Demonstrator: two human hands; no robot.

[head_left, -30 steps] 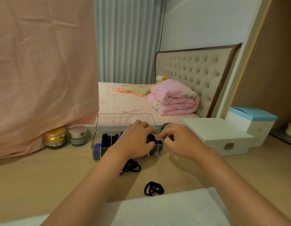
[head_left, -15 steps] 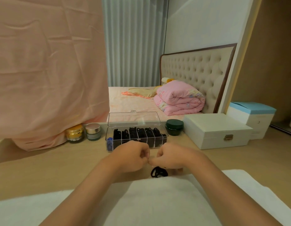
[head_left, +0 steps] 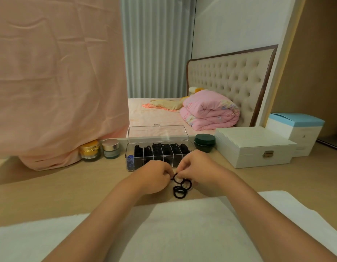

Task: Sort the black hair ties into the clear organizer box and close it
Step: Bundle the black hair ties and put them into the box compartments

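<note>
The clear organizer box (head_left: 130,149) stands on the wooden table with its lid (head_left: 158,131) tipped up at the back. Black hair ties fill several of its compartments. Just in front of it, my left hand (head_left: 154,176) and my right hand (head_left: 198,168) meet, both pinching a black hair tie (head_left: 176,178) between their fingertips. More black hair ties (head_left: 181,191) lie in a small bunch on the table right below that one, touching it.
A gold jar (head_left: 89,149) and a silver-lidded jar (head_left: 111,148) stand left of the box, a dark green jar (head_left: 204,142) right of it. A white latched case (head_left: 252,147) and a blue-topped box (head_left: 296,129) sit farther right. Pink fabric (head_left: 56,82) hangs left. White cloth (head_left: 182,229) covers the near edge.
Both hands came back from the organizer box toward me. They now hold a hair tie from the bunch on the table. The camera view has tipped slightly.
</note>
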